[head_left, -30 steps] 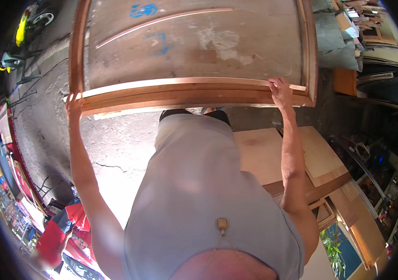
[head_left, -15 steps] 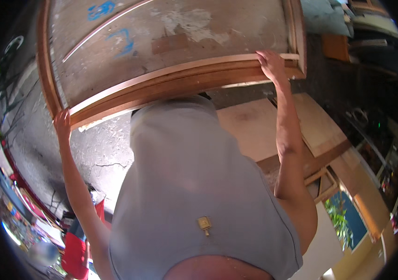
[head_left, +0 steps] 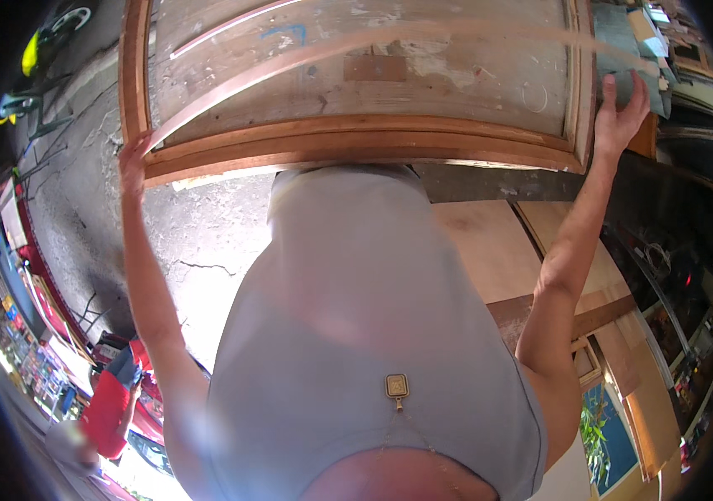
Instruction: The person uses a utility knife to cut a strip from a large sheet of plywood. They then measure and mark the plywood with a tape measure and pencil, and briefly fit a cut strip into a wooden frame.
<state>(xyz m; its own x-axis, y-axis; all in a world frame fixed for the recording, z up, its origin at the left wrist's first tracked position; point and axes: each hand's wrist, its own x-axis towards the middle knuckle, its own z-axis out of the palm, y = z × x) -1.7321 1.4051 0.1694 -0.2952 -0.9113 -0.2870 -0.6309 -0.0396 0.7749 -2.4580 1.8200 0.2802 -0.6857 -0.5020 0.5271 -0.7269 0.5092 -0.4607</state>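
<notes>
A wooden frame (head_left: 356, 146) lies on a paint-stained board (head_left: 456, 92) in front of my body. My left hand (head_left: 132, 167) is closed at the frame's near left corner, its fingers on the end of a thin pale wooden strip (head_left: 231, 88). From there the strip arcs up over the board toward the far right, its right part smeared by motion. My right hand (head_left: 621, 117) is raised just outside the frame's right side, fingers apart and nothing in them. Another thin strip (head_left: 227, 29) lies on the board at the far left.
Flat wooden panels (head_left: 490, 250) are at my right side. Beyond the board's right edge lie stacked offcuts (head_left: 653, 37) and a grey-green cloth-like sheet (head_left: 624, 50). A person in a red shirt (head_left: 108, 415) is at the lower left. Cracked concrete floor (head_left: 206, 238) shows at left.
My right hand has let go of the strip and moved right, past the frame. The strip has sprung up off the frame's near rail. My left hand stays at the left corner.
</notes>
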